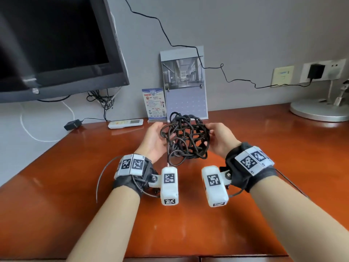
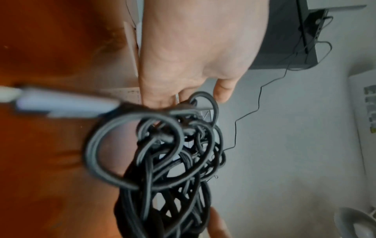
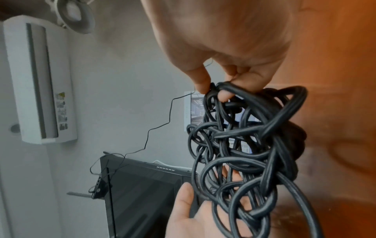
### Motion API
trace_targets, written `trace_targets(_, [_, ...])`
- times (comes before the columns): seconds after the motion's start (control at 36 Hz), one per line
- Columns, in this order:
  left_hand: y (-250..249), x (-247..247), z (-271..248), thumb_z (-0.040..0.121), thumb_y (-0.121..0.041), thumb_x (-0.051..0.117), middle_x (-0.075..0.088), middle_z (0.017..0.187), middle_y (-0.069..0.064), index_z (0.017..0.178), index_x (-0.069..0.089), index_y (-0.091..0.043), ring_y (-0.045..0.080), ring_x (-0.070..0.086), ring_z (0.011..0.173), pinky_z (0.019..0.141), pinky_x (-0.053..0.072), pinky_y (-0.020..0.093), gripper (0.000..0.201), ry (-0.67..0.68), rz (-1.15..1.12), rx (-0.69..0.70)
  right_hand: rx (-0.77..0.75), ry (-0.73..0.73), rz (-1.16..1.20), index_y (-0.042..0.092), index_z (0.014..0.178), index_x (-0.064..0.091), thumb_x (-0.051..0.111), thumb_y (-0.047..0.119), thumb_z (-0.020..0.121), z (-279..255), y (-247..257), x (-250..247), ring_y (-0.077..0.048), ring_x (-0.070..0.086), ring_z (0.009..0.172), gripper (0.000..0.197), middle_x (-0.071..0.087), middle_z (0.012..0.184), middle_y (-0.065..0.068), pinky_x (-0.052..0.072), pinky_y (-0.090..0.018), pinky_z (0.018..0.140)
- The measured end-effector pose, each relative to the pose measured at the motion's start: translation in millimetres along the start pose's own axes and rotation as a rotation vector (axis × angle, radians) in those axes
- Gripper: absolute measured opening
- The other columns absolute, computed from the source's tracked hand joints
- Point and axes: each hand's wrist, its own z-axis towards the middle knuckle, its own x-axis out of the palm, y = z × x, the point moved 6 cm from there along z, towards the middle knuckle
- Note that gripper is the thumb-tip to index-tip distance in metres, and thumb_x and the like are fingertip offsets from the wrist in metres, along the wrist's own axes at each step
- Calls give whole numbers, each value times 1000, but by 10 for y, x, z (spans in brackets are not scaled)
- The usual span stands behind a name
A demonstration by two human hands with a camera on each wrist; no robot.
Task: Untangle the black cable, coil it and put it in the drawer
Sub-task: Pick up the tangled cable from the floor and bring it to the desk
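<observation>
Here the black cable [image 1: 186,138] is a knotted clump of loops held up above the reddish-brown wooden bench [image 1: 264,148], between the two hands; the left hand [image 1: 154,140] lies palm-up against the clump's left side with its fingers spread and relaxed, supporting the loops rather than closing round them; the right hand [image 1: 220,138] has its thumb and fingers curled round strands at the upper right of the clump, and the right wrist view shows a finger hooked through a loop [image 3: 225,90]; one pale plug end of the cable [image 1: 168,164] hangs from the lower left of the tangle, near the left wrist. At the back of the bench a calendar [image 1: 184,82] leans upright against the grey wall, with a small blue leaflet stand [image 1: 154,104] just beside it on the left; a white remote control [image 1: 125,123] lies flat left of the stand; a dark monitor [image 1: 56,44] fills the upper left; a thin black wire [image 1: 207,68] runs across the wall to an adapter in a socket [image 1: 316,71]; a round metal lamp base [image 1: 319,111] stands at the far right.
</observation>
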Motion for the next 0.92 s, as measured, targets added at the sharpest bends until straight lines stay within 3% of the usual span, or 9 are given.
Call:
trace_targets(0.08, [19,-65,-25,97,-27,36,58,84,3,95,57,-15,16,53,70,59,42,29,24,4,11,23,48,-15,83,9,83,54,42,10,96,122,-123,-35,-12,43,59,18,48,71,-1,44,-19,44])
trace_targets(0.17, [81,-170,-8,96,-27,38,59,92,3,103,56,-14,16,52,72,65,41,29,23,17,25,9,74,-38,76,11,82,53,43,14,97,219,-243,-82,-10,40,59,18,46,67,0,43,-14,38])
trace_targets(0.31, [215,-229,13,94,-22,39,60,90,9,101,57,-13,19,55,73,69,44,30,21,97,-54,-41,39,50,102,10,83,57,46,16,97,342,-254,-138,-8,48,56,19,51,62,1,49,-17,43])
trace_targets(0.42, [264,-266,54,91,-22,37,59,97,9,115,52,-13,20,56,81,73,43,31,29,121,-143,-40,-1,39,72,9,86,55,44,11,97,382,-235,-201,-9,46,58,16,42,66,0,49,-17,44])
trace_targets(0.58, [252,-257,123,89,6,31,65,113,7,130,49,-19,20,62,97,80,48,38,51,242,27,37,-7,56,-130,8,97,55,40,10,98,388,-264,-261,-10,59,56,15,60,55,-1,47,-23,49])
trace_targets(0.64, [265,-303,143,85,14,34,61,126,11,136,44,-20,22,60,105,77,49,35,63,238,67,51,-35,52,-177,6,99,56,41,9,98,401,-261,-285,-10,61,57,15,64,68,-5,50,-23,51])
trace_targets(0.69, [268,-375,146,84,19,37,57,131,16,137,45,-19,20,59,100,62,50,26,66,193,58,58,-45,38,-197,1,103,56,43,5,97,421,-253,-295,-15,60,65,15,63,79,-10,53,-21,49])
trace_targets(0.78, [257,-438,127,86,19,42,61,125,15,136,46,-18,15,60,89,50,45,18,62,160,33,73,-44,5,-221,-3,111,55,49,4,94,441,-257,-309,-21,58,79,19,62,94,-17,55,-24,54])
trace_targets(0.92, [248,-455,77,83,9,55,68,98,8,136,46,-9,13,64,74,62,54,25,57,114,82,94,-94,53,-259,5,108,53,49,0,91,376,-261,-221,-24,60,87,19,58,104,-16,52,-32,71])
